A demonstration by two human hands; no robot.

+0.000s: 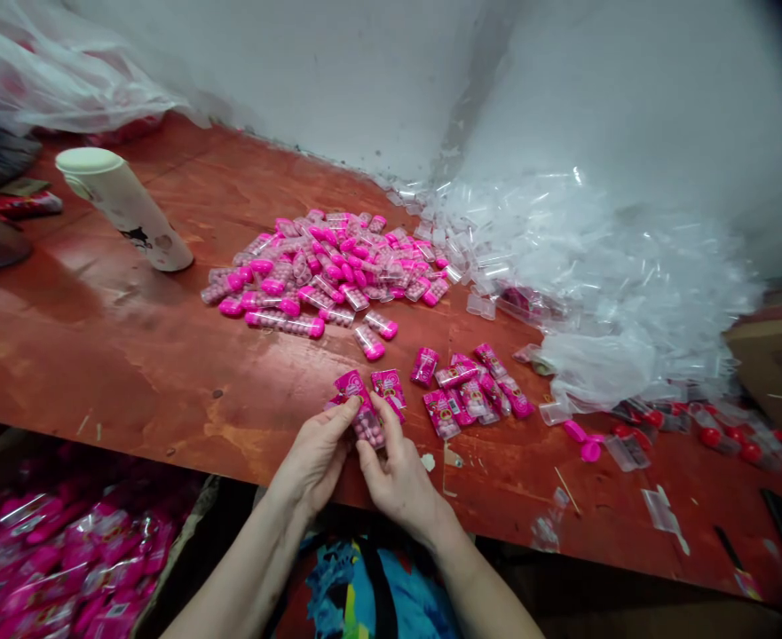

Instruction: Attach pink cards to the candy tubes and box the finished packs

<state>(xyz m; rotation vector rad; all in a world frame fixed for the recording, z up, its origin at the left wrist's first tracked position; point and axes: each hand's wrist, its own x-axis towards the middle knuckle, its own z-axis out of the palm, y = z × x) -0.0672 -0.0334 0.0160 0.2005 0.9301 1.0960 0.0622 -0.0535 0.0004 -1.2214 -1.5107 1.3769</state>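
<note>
Near the table's front edge, my left hand (319, 453) and my right hand (400, 475) are both closed on one small candy tube (367, 426). Pink balls show through its clear lower part, and a printed pink wrapper covers the upper part. Just beyond my right fingers lies a printed pink wrapper (389, 389). Several wrapped candy tubes (474, 390) are heaped to the right of my hands. Farther back is a large pile of clear tubes (330, 262) with bright pink caps, filled with pink balls.
A pale lidded bottle (128, 209) stands at the left. Clear empty tubes (564, 257) are heaped against the wall at the right. Pink caps (587, 441) and red-capped tubes (716, 430) lie at the right. Below the table, a box holds many pink wrapped tubes (71, 550).
</note>
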